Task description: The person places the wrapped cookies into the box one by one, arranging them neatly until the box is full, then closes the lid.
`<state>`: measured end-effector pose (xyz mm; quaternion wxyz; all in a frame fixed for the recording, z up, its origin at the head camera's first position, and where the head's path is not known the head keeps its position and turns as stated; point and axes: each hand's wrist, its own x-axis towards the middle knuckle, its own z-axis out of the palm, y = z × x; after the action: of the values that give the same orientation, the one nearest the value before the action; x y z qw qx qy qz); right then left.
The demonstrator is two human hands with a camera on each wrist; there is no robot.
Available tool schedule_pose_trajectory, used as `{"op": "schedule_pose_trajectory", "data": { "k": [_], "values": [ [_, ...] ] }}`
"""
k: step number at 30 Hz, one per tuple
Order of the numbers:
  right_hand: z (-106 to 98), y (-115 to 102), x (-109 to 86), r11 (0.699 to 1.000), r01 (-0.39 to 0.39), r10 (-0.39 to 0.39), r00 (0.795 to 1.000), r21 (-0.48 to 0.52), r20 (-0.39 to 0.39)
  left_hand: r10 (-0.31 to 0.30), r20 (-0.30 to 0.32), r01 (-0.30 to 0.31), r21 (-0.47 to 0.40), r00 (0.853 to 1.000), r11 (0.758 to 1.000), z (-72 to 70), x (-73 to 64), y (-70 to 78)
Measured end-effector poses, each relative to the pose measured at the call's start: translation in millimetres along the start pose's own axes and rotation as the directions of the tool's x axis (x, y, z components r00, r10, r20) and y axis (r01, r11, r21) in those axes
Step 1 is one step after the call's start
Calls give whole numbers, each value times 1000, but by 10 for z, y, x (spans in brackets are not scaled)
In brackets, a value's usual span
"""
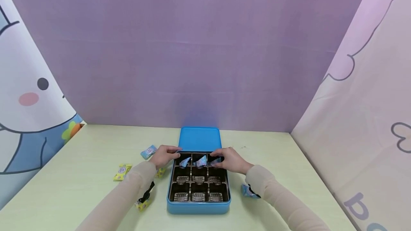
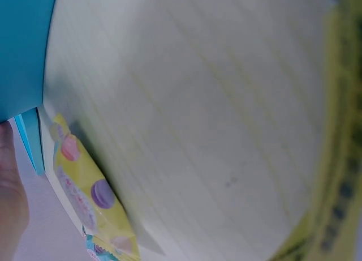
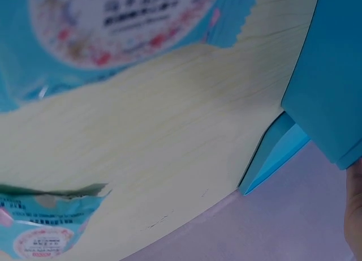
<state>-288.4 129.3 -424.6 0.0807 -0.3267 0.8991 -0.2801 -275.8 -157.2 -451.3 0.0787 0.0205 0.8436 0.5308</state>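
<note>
A blue tin (image 1: 198, 208) with a dark divided tray stands on the table, its blue lid (image 1: 199, 139) folded open at the back. In the back row, one blue candy packet (image 1: 184, 162) lies in the left compartment and another blue candy packet (image 1: 201, 161) in the middle one. My right hand (image 1: 233, 159) pinches a third blue candy packet (image 1: 216, 162) at the back right compartment, partly hidden by the fingers. At the back left corner, my left hand (image 1: 163, 157) grips the tin's rim. Both wrist views show only part of each hand beside the tin.
Left of the tin lie a blue packet (image 1: 148, 152) and several yellow packets (image 1: 122, 172), one partly behind the left wrist. Another blue packet (image 1: 248, 191) is by the right forearm. A purple cloth wall (image 1: 199, 52) closes off the back, with printed cloths at both sides.
</note>
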Motion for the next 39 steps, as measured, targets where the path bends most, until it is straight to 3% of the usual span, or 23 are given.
{"op": "schedule_pose_trajectory", "data": {
  "k": [6, 20, 39],
  "values": [
    [-10, 1, -2, 1000, 4, -4, 1000, 22, -11, 0, 1, 0, 5, 1000, 1000, -3, 9, 3],
    [-115, 9, -72, 982, -36, 43, 999, 186, -34, -4, 8, 4, -9, 1000, 1000, -19, 16, -10],
    [-370, 230, -336, 973, -121, 150, 979, 197, -135, 6, -6, -5, 14, 1000, 1000, -40, 28, -9]
  ]
}}
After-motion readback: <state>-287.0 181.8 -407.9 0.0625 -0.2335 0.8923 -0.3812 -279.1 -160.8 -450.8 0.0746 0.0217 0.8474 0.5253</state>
